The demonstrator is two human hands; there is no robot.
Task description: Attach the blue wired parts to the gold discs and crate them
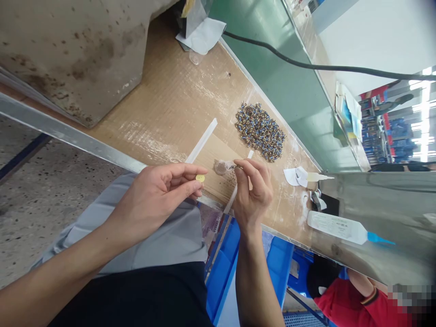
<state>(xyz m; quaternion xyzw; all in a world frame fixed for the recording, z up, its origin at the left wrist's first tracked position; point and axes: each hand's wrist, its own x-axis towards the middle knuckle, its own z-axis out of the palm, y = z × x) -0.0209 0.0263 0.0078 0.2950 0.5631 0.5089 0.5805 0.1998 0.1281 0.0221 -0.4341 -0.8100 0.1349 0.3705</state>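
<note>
The fingers of the left hand (163, 187) pinch a yellow disc (200, 178) by its edge, out on the near side of the pile (260, 131) and to its left. The fingers of the right hand (254, 185) grasp a thin metal piece (234, 166), closer in to the pile on that same near side; whether it is a tool or a part, I can't tell from here. What looks like a clear dish (223, 167) sits just beside its tip, also left of the pile. I'd call this step fine pinch work, disc and metal apart; the next move calls for a light grip and careful aim. Neither hand touches the pile, which lies loose on the counter (163, 104). Well right of it lies a bottle (337, 227).
</note>
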